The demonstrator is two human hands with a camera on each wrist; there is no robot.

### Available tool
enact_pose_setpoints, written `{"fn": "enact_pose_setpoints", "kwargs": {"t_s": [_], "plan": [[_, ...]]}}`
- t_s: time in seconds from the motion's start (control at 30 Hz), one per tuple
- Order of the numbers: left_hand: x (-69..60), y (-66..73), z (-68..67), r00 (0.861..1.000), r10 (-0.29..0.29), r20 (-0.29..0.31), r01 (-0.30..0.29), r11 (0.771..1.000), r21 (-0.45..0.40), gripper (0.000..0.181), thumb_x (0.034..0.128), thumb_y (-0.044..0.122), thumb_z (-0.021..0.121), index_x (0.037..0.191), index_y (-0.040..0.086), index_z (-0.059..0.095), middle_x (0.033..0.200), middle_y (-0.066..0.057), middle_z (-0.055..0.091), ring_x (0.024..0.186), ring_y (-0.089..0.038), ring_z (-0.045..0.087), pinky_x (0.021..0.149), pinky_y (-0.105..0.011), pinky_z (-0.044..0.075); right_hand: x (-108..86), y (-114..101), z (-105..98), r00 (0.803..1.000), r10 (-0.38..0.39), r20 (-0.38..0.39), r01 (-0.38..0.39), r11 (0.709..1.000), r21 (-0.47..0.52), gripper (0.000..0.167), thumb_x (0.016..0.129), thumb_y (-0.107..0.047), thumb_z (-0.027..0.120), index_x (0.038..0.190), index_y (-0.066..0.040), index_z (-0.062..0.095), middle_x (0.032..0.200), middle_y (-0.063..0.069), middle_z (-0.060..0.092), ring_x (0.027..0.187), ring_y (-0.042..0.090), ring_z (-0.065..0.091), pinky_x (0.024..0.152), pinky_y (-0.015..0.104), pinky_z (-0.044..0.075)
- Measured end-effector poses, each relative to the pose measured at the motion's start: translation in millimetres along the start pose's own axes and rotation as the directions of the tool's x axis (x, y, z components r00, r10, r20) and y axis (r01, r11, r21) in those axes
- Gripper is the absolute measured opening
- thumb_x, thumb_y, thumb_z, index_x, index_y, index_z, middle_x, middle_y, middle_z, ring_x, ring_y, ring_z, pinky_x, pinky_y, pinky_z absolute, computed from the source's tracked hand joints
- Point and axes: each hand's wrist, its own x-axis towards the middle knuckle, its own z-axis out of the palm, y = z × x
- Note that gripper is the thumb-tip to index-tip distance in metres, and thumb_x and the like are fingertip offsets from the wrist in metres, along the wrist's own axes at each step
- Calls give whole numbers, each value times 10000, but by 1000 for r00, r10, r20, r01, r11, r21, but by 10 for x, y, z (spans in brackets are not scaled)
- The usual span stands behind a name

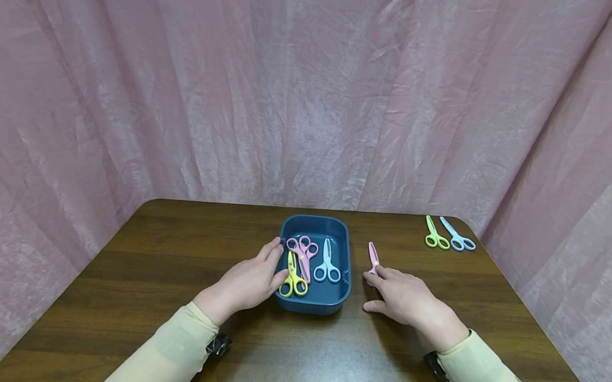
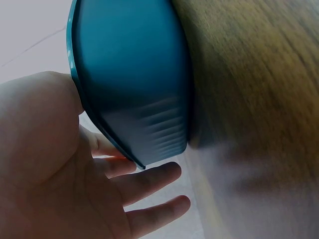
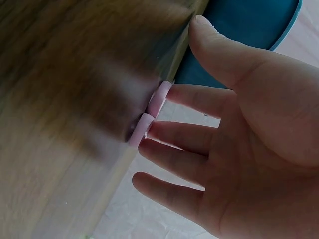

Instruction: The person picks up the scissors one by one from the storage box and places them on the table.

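A dark blue plastic bin point(image 1: 315, 308) stands mid-table. Inside lie yellow scissors point(image 1: 300, 287), pink scissors point(image 1: 304, 257) partly overlapping them, and light blue scissors point(image 1: 327, 263); whether the pink is one pair or two I cannot tell. My left hand point(image 1: 250, 280) rests at the bin's left rim, fingers mostly straight; in the left wrist view its thumb is hidden behind the bin point(image 2: 129, 55). Right of the bin, another pair of pink scissors point(image 1: 373, 255) lies on the table. My right hand point(image 1: 406, 300) touches its handle loops point(image 3: 158, 102) with extended fingertips, thumb apart.
Green scissors point(image 1: 434, 234) and light blue scissors point(image 1: 458, 236) lie near the far right corner of the brown wooden table point(image 1: 186, 240). A pink curtain point(image 1: 303, 101) hangs behind the table's back edge and along its sides.
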Motion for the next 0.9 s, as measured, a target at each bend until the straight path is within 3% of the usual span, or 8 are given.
{"fn": "enact_pose_setpoints", "kwargs": {"t_s": [0.9], "plan": [[2, -6, 6, 1000, -5, 0, 5, 1000, -4, 715, 1154, 384, 584, 1678, -51, 367, 1786, -235, 265, 1401, -419, 627, 1085, -559, 565, 95, 142, -33, 998, 43, 46, -44, 999, 22, 684, 984, -481, 821, 1497, -56, 665, 1578, 262, 579, 1415, 453, 596, 1069, 658, 537]]}}
